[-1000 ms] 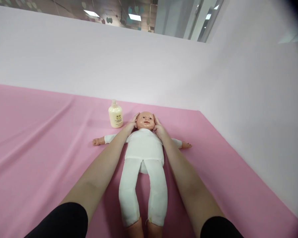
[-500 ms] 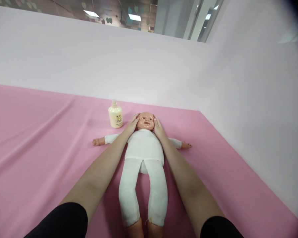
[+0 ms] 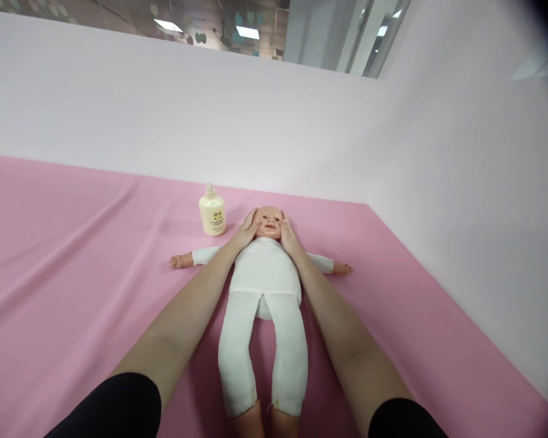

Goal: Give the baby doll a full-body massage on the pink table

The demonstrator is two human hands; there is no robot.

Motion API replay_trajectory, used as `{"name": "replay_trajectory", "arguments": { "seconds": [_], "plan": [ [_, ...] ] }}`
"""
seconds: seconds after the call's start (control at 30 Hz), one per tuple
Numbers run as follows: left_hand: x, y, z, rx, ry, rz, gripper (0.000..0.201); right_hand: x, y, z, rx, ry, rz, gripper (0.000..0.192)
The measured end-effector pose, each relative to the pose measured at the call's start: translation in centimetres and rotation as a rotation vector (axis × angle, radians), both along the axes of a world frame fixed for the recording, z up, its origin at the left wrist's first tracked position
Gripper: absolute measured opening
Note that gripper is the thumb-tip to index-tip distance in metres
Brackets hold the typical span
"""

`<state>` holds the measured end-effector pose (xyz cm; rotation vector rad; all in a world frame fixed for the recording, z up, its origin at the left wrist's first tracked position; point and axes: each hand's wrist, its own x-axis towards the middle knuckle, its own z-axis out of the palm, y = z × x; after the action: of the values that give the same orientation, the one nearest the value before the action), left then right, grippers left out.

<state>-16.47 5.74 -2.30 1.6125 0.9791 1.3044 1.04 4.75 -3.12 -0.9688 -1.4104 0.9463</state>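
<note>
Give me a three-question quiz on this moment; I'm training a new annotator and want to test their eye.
1. True or false: both hands touch the doll's head.
2. Which stands beside the doll's head, on the person's left? A) a towel B) a cream bottle C) a cup
3. How does the doll lie on the pink cloth?

Key:
1. True: the left hand and right hand press the cheeks of the doll.
2. B, the cream bottle, upright.
3. On its back, arms spread, feet toward the camera, on the pink cloth.
</note>
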Motion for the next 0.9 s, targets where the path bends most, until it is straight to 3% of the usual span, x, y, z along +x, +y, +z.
{"name": "replay_trajectory", "arguments": {
  "seconds": [0.2,0.53,0.77,0.9],
  "plan": [
    [0.2,0.7,-0.3,-0.024,-0.081,0.026,0.053,-0.1,1.5,-0.7,-0.020,0.139,0.023,0.058],
    [-0.2,0.9,-0.5,0.023,-0.092,0.023,0.048,-0.3,1.3,-0.6,-0.034,0.229,0.012,0.051],
    [0.3,0.1,0.8,-0.099,-0.239,0.076,0.052,-1.3,1.7,0.6,-0.216,0.514,-0.022,0.041],
    [0.2,-0.1,1.1,-0.113,-0.307,0.040,0.062,-1.1,0.8,1.2,-0.232,0.515,0.003,0.058]
  ]
}}
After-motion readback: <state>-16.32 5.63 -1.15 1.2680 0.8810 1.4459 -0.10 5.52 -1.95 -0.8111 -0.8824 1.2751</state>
